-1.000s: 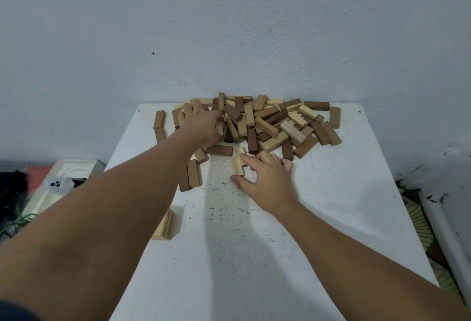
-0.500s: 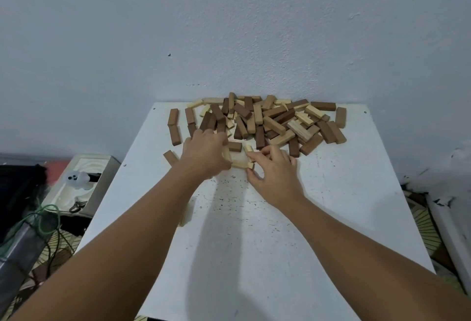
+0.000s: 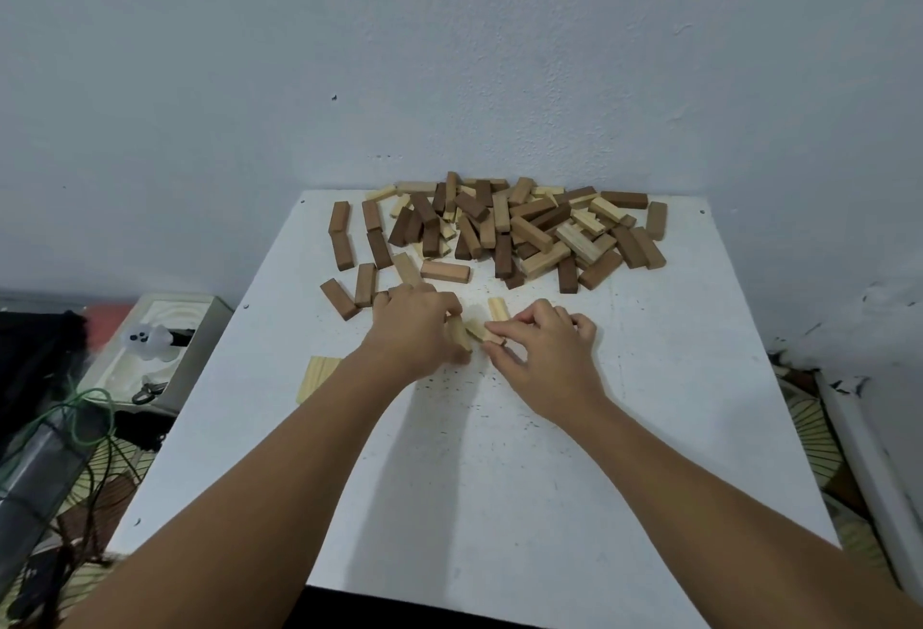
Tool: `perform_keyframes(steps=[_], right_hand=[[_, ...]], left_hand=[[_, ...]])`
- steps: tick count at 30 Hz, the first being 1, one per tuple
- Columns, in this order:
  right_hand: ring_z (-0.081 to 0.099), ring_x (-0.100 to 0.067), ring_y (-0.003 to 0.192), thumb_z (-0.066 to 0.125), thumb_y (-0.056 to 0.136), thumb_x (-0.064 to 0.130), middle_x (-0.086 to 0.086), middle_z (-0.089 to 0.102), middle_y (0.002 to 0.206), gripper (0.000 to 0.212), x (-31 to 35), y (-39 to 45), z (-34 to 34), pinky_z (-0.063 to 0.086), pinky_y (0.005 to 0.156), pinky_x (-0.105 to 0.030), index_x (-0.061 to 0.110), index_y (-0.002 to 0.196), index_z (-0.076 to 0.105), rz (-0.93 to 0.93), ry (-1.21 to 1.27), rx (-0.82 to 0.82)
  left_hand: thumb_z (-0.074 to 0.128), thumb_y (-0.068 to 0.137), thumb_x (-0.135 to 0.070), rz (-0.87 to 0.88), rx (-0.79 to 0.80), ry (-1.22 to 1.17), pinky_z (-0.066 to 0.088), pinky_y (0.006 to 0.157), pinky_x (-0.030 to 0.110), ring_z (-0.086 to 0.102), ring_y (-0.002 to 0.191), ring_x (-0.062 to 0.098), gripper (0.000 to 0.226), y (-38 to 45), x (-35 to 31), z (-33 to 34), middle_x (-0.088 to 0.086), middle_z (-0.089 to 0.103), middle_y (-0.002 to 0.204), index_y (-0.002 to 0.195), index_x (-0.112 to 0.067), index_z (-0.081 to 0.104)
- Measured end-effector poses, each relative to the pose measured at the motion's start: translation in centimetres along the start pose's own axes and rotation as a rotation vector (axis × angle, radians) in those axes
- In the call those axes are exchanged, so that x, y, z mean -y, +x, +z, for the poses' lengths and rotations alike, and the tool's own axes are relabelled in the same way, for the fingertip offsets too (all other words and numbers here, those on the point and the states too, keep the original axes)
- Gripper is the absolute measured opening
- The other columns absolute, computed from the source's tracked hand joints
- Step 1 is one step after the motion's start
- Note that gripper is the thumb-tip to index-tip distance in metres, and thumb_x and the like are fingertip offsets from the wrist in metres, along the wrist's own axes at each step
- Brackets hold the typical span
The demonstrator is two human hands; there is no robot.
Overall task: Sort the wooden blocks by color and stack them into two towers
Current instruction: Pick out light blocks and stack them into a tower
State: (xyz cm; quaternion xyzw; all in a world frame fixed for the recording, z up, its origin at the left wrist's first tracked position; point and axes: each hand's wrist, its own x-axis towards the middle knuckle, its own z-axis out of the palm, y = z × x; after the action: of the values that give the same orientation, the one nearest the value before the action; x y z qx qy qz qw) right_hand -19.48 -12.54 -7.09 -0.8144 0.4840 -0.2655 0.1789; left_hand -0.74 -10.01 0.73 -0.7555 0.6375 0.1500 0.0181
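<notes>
The left hand (image 3: 412,329) grips one pale block (image 3: 458,333) on end and the right hand (image 3: 542,346) pinches another pale block (image 3: 487,335) just beside it, a third pale one (image 3: 498,310) lying just behind them on the white table (image 3: 499,478). The mixed heap of dark and pale blocks (image 3: 504,229) lies near the wall, unsorted; no tower stands yet. The likely risk: the two pinched blocks knock together and tip, or a wrist sweeps the loose dark blocks (image 3: 357,291) off the left edge
</notes>
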Motion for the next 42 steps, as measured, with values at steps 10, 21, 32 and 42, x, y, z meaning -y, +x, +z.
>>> perform_keyframes(steps=[10, 21, 32, 42], right_hand=[[0.049, -0.007, 0.102, 0.056, 0.099, 0.049, 0.017, 0.047, 0.099, 0.051, 0.1, -0.8, -1.0, 0.021, 0.109, -0.035, 0.036, 0.148, 0.049, 0.041, -0.009, 0.073], [0.05, -0.015, 0.104, 0.068, 0.096, 0.036, 0.016, 0.064, 0.107, 0.018, -0.7, -0.9, -0.4, 0.037, 0.098, -0.038, 0.041, 0.11, 0.077, 0.055, 0.092, -0.069], [0.05, -0.014, 0.106, 0.066, 0.095, 0.049, 0.015, 0.066, 0.103, 0.034, -0.3, -2.4, -1.2, 0.034, 0.102, -0.035, 0.04, 0.129, 0.069, 0.079, 0.112, 0.002], [0.055, -0.008, 0.095, 0.073, 0.088, 0.054, 0.02, 0.065, 0.092, 0.033, 0.4, -7.2, -2.0, 0.04, 0.102, -0.039, 0.039, 0.118, 0.074, 0.127, 0.145, -0.057]], left_hand=[[0.095, 0.068, -0.047, 0.07, 0.15, -0.253, 0.049, 0.091, 0.031, 0.057, 0.109, 0.014, 0.081, -1.5, -0.1, -0.3, -0.01, 0.062, 0.12, 0.14, -0.03, 0.061], [0.091, 0.073, -0.046, 0.082, 0.053, -0.276, 0.047, 0.082, 0.031, 0.057, 0.104, 0.017, 0.067, -1.3, -0.8, 1.5, -0.003, 0.057, 0.114, 0.133, -0.029, 0.069], [0.091, 0.075, -0.044, 0.109, 0.08, -0.251, 0.041, 0.079, 0.027, 0.055, 0.105, 0.014, 0.065, -2.2, -1.0, 1.7, -0.009, 0.051, 0.112, 0.135, -0.033, 0.068], [0.078, 0.09, -0.019, 0.175, 0.148, -0.3, 0.043, 0.088, 0.027, 0.056, 0.103, 0.017, 0.063, -6.5, -1.8, 2.6, -0.001, 0.063, 0.128, 0.148, -0.033, 0.056]])
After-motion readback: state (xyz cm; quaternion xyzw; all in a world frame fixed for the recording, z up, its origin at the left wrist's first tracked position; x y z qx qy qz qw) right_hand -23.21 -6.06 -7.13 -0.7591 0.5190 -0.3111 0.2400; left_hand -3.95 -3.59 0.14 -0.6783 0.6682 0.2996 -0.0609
